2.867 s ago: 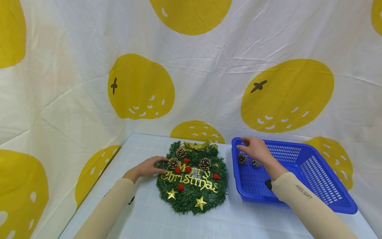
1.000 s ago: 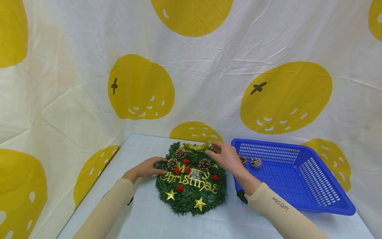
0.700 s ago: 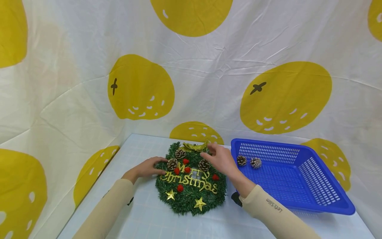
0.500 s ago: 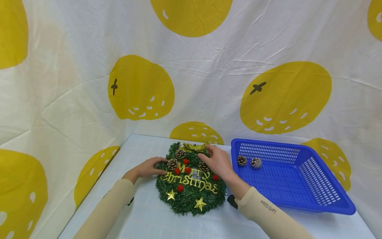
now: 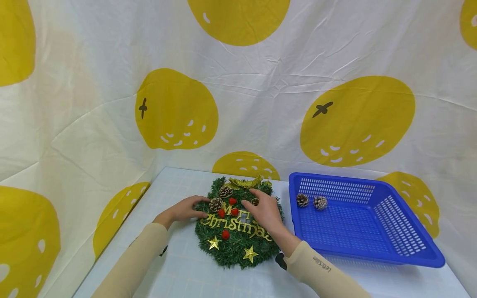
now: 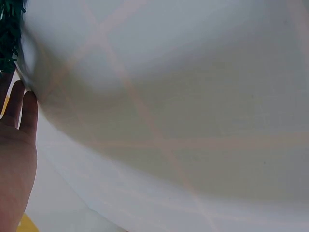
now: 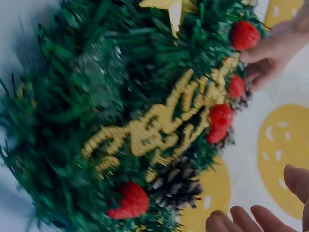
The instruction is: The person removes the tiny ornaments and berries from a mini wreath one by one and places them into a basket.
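A green Christmas wreath (image 5: 231, 252) lies on the table, with gold "Merry Christmas" lettering (image 5: 227, 223), gold stars (image 5: 250, 254), red berries (image 5: 225, 234) and a gold bow (image 5: 244, 183). My left hand (image 5: 185, 208) rests against its left edge, fingers fairly straight, beside a pinecone (image 5: 216, 204); the fingertips meet the greenery in the left wrist view. Over the wreath's right side hovers my right hand (image 5: 265, 211), thumb and fingers spread apart. Another pinecone (image 7: 177, 186) shows near those fingers in the right wrist view, not held. The hand hides part of the lettering.
A blue plastic basket (image 5: 365, 182) stands to the right of the wreath, with two pinecones (image 5: 320, 203) in its left back corner. Behind the table (image 5: 208, 281) hangs a white cloth (image 5: 253, 116) printed with yellow fruit.
My right hand has moved left, from above the basket to over the wreath, and slightly lower towards the right pinecone. The left hand, wreath and basket have stayed in place.
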Available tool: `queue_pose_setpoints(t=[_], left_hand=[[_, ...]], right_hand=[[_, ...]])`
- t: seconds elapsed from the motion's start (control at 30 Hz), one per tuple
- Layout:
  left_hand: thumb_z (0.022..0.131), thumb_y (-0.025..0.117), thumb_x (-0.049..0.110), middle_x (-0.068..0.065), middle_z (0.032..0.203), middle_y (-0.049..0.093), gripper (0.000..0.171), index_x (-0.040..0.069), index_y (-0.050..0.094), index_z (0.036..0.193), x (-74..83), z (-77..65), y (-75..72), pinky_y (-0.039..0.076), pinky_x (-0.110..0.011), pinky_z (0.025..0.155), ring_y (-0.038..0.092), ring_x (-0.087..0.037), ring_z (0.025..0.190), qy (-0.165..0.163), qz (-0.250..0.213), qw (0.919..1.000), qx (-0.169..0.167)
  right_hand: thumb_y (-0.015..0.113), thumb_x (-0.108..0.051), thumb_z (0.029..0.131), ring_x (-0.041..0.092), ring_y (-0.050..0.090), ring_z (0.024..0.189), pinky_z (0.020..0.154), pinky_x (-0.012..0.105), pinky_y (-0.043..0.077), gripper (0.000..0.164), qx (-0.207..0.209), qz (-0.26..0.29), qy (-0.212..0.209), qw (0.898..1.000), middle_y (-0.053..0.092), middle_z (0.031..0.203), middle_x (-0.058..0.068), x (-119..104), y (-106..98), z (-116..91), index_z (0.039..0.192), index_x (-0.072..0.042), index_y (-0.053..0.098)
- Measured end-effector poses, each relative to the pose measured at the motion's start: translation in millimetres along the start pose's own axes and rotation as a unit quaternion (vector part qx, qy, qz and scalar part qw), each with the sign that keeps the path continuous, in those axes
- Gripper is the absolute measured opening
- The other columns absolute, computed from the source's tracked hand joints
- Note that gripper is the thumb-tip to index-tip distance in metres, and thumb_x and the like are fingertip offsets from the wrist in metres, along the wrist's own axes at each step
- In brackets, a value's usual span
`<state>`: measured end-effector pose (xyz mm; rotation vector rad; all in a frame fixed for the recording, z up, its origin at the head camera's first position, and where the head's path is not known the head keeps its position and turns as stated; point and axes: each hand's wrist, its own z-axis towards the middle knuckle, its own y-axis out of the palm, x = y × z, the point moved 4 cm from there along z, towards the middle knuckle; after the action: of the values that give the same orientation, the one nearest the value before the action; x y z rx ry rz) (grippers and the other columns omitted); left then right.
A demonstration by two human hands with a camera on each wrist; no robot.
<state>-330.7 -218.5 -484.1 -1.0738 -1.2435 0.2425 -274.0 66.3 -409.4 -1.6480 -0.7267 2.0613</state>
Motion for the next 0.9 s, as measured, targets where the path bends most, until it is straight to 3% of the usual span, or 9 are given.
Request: queue_pose_setpoints(t=[0.1, 0.2, 0.3, 0.9], left_hand=[[0.091, 0.07, 0.036, -0.017, 0.145, 0.046, 0.057, 0.013, 0.053, 0.14, -0.4, 0.7, 0.0, 0.032, -0.059, 0.108, 0.038, -0.04, 0.135, 0.001, 0.002, 1.0, 0.001], [0.091, 0.071, 0.036, -0.017, 0.145, 0.046, 0.057, 0.013, 0.052, 0.14, -0.6, 0.9, 0.2, 0.031, -0.059, 0.108, 0.038, -0.04, 0.136, 0.002, 0.002, 1.0, 0.001], [0.091, 0.071, 0.036, -0.017, 0.145, 0.046, 0.058, 0.012, 0.052, 0.14, -0.4, 0.7, 0.4, 0.032, -0.059, 0.108, 0.038, -0.04, 0.135, 0.004, 0.002, 1.0, 0.001], [0.091, 0.07, 0.036, -0.018, 0.145, 0.046, 0.059, 0.011, 0.052, 0.14, 0.5, 0.0, 0.7, 0.032, -0.059, 0.108, 0.038, -0.041, 0.135, 0.01, 0.001, 0.9999, 0.002]], right_hand=[[0.069, -0.03, 0.092, 0.035, 0.065, 0.093, 0.079, 0.05, 0.052, 0.053, 0.003, -0.007, 0.009, 1.0, 0.059, 0.132, 0.018, 6.2, 3.9, -0.1, 0.137, -0.006, 0.056], [0.07, -0.027, 0.092, 0.036, 0.059, 0.113, 0.089, 0.053, 0.049, 0.052, 0.006, -0.008, 0.009, 1.0, 0.057, 0.135, 0.018, 12.3, 6.1, 0.0, 0.137, -0.004, 0.056], [0.07, -0.025, 0.092, 0.039, 0.054, 0.12, 0.093, 0.054, 0.047, 0.052, 0.006, -0.006, 0.011, 1.0, 0.055, 0.135, 0.02, 18.8, 8.0, 1.1, 0.136, -0.002, 0.056], [0.072, -0.023, 0.09, 0.04, 0.053, 0.121, 0.095, 0.055, 0.047, 0.055, 0.01, -0.027, 0.046, 0.999, 0.056, 0.135, 0.021, 40.7, 12.7, 8.2, 0.136, -0.001, 0.055]])
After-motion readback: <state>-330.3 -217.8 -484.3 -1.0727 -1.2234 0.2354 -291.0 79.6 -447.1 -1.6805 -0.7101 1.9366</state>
